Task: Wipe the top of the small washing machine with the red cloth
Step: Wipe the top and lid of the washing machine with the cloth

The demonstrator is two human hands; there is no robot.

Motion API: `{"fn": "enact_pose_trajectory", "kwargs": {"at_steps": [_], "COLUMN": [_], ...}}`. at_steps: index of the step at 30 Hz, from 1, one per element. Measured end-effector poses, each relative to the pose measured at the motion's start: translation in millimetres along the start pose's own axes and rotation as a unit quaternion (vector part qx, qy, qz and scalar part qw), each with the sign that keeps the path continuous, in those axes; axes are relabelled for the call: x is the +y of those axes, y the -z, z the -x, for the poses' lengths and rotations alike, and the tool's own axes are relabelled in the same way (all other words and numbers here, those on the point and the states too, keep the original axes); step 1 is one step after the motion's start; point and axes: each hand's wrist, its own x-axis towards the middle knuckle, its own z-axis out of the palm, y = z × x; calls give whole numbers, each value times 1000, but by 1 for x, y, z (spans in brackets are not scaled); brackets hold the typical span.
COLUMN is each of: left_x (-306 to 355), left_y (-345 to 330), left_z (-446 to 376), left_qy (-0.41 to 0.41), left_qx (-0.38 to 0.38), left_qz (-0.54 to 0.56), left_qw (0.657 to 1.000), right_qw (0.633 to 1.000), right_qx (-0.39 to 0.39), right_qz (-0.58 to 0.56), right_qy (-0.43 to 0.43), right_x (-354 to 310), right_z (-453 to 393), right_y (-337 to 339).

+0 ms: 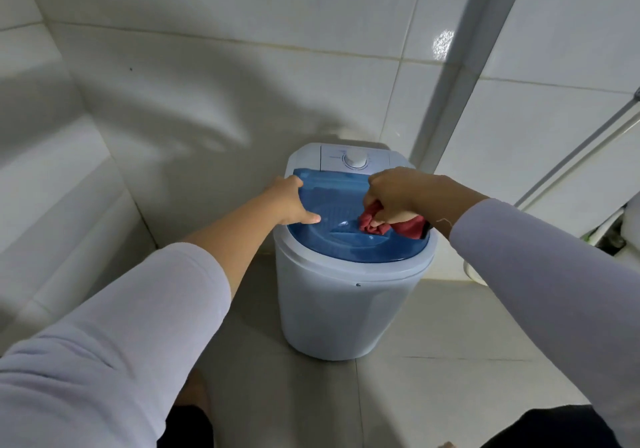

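Beside washer (349, 309): tiled wall (207, 67), pipe (460, 67).

place: home bathroom | cues: white tiled walls (242, 67), tiled floor (433, 378), small washing machine (349, 309)

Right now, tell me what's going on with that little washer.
A person is wiping the top of the small washing machine, which stands on the tiled floor in a corner. The right hand presses a bunched red cloth onto the right side of the blue lid. The left hand rests on the lid's left edge, seemingly steadying it. The white dial behind the lid is untouched.
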Motion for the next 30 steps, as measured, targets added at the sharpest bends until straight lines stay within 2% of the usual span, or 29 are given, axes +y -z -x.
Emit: {"fn": "enact_pose_trajectory", "kwargs": {"at_steps": [4, 8, 10, 14, 16, 18, 23, 25, 27, 30], "left_x": [2, 4, 4, 1, 0, 0, -3, -7, -9, -11], "left_y": [0, 0, 0, -1, 0, 1, 1, 0, 0, 2], "left_z": [-4, -5, -5, -7, -7, -6, -5, -4, -3, 0], "left_qy": [4, 2, 1, 1, 2, 0, -7, -12, -19, -34], "left_qx": [-8, -6, -6, -9, -11, -11, -7, -7, -9, -17], "left_qz": [-57, -81, -87, -76, -69, -68, -68, -57, -55, -54], "left_qw": [998, 997, 996, 997, 998, 998, 998, 998, 998, 998], "right_qw": [996, 996, 997, 996, 992, 995, 999, 999, 1000, 997], "right_qx": [33, 55, 32, -73, -103, -88, 20, 34, 14, -59], "right_qz": [82, 66, 52, -57, -72, -43, -30, -13, 2, -12], "right_qy": [8, 36, 37, -17, -29, -24, -15, -15, -19, -53], "right_x": [-13, -24, -26, -21, -20, -22, -30, -34, -37, -35], "right_z": [-10, -14, -15, -9, -7, -9, -13, -13, -12, -11], "right_y": [-4, -10, -11, -1, 3, 1, -7, -6, -4, 2]}}
